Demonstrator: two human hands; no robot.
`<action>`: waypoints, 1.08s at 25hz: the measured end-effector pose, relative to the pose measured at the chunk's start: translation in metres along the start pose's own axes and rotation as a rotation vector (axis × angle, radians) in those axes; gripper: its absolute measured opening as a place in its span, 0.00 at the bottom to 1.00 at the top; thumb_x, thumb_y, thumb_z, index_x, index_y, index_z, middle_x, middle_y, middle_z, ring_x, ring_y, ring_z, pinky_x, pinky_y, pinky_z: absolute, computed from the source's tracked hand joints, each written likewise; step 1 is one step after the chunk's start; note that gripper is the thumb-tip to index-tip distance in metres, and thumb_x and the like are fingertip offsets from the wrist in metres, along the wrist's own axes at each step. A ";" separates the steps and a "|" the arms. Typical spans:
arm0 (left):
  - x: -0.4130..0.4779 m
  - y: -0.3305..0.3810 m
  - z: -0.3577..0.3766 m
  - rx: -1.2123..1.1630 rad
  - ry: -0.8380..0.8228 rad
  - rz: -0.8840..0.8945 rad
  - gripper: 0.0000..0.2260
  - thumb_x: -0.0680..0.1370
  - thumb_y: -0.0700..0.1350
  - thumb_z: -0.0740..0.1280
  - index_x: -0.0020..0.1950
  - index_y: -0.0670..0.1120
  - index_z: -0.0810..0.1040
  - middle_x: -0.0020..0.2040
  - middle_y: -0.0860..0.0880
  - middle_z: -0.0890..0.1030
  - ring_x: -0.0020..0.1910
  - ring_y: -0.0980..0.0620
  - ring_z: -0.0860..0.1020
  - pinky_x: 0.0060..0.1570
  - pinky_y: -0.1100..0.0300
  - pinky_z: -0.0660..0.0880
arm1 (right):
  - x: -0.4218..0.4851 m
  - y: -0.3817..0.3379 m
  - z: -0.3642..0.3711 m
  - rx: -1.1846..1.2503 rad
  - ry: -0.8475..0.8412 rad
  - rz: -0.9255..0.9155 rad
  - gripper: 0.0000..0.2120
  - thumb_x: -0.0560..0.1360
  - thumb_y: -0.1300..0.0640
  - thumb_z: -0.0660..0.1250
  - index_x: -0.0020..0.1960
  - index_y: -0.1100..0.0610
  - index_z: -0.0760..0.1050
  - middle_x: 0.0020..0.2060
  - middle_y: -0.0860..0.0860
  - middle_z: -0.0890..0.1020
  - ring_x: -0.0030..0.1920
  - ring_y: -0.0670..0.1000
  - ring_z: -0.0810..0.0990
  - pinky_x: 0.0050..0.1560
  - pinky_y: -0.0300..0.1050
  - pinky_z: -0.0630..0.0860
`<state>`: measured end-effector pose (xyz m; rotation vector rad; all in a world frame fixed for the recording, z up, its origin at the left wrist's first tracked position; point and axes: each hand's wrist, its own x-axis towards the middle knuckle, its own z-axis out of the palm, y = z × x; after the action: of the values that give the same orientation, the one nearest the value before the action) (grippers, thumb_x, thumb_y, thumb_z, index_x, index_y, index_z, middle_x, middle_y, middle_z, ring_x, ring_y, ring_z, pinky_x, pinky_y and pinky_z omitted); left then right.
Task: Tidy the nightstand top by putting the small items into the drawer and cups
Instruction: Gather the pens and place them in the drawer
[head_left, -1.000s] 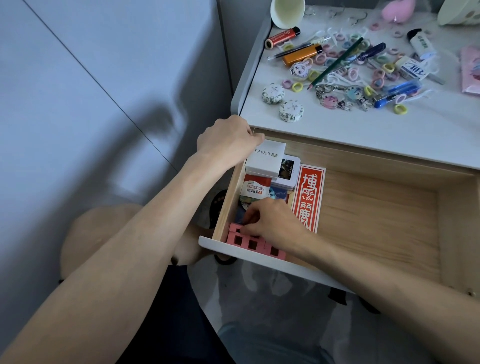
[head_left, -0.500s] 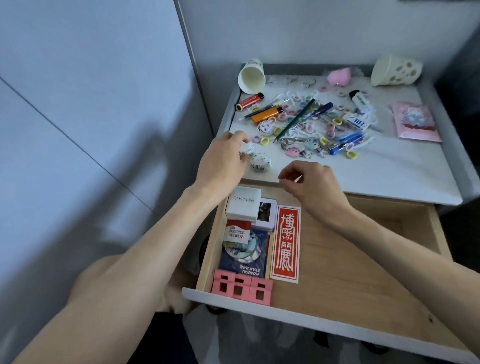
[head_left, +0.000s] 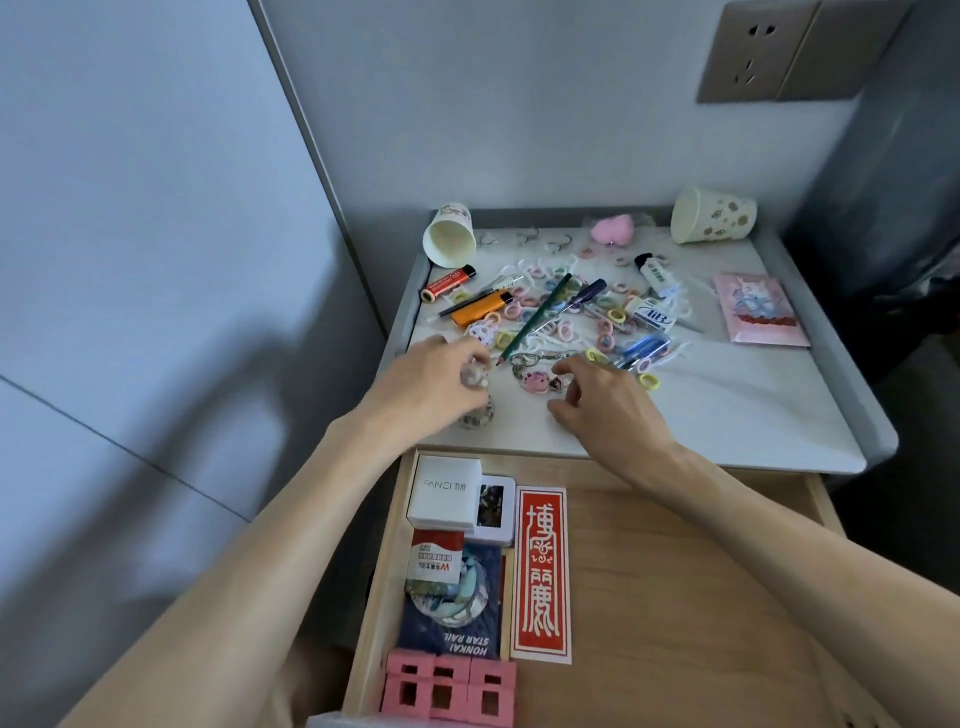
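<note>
The white nightstand top is strewn with small items: hair rings, pens, lighters, keychains. My left hand grips a small round patterned tin at the top's front left; a second round tin lies just under its fingers. My right hand hovers with loosely curled fingers beside a pink keychain, holding nothing. Two paper cups lie on their sides at the back: left cup, right cup. The wooden drawer stands open below.
The drawer's left side holds a white box, a red paper slip, a card pack and pink blocks. A pink pouch lies at the right of the top. A wall stands on the left.
Both hands left the drawer and moved up onto the nightstand top. My left hand closed on a round tin; my right hand moved toward the keychains.
</note>
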<state>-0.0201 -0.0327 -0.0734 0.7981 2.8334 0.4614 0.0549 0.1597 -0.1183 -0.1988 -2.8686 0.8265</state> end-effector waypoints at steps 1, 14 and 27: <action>-0.003 0.006 0.002 0.058 -0.060 0.032 0.14 0.78 0.49 0.67 0.64 0.51 0.76 0.55 0.49 0.74 0.49 0.50 0.75 0.45 0.57 0.72 | 0.002 0.000 0.000 -0.014 -0.004 0.003 0.16 0.75 0.57 0.67 0.63 0.56 0.75 0.46 0.53 0.82 0.45 0.54 0.80 0.46 0.49 0.78; 0.004 0.016 0.016 -0.022 0.039 -0.021 0.15 0.75 0.47 0.70 0.62 0.50 0.79 0.55 0.47 0.81 0.51 0.46 0.80 0.49 0.55 0.76 | -0.002 0.029 -0.032 -0.001 0.138 0.069 0.08 0.75 0.59 0.66 0.52 0.52 0.81 0.46 0.48 0.82 0.41 0.49 0.78 0.41 0.44 0.73; 0.026 -0.010 -0.018 -0.950 0.169 -0.436 0.08 0.77 0.41 0.70 0.56 0.46 0.81 0.48 0.43 0.82 0.36 0.48 0.83 0.44 0.54 0.84 | 0.066 0.017 -0.031 -0.121 0.022 -0.062 0.08 0.77 0.59 0.64 0.53 0.54 0.81 0.51 0.51 0.80 0.51 0.52 0.78 0.50 0.46 0.76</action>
<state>-0.0508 -0.0320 -0.0617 -0.0456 2.3317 1.6339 -0.0026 0.2010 -0.0942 -0.1305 -2.8903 0.6366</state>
